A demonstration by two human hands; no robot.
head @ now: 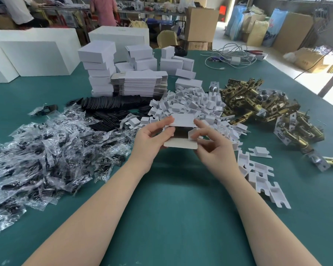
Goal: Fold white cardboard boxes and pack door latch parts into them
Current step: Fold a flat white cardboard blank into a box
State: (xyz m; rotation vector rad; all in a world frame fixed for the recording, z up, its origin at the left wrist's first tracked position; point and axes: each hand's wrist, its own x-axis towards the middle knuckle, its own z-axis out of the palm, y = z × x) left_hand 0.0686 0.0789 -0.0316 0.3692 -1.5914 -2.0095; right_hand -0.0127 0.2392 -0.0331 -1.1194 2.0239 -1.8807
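Both hands, L grip (pixel 152 139) & R grip (pixel 212 144), pinch half-folded white box (pixel 181 131) above desk (pixel 171 208); latch pile (pixel 267 108) at 2 o'clock.

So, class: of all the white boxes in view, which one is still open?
The white box held between the left hand and right hand; its flaps stand open, unlike the closed stacked boxes.

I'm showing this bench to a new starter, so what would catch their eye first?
Probably the two hands, left hand and right hand, holding a half-folded white box at center. Next, the brass latch pile at right and the heap of clear bagged parts at left.
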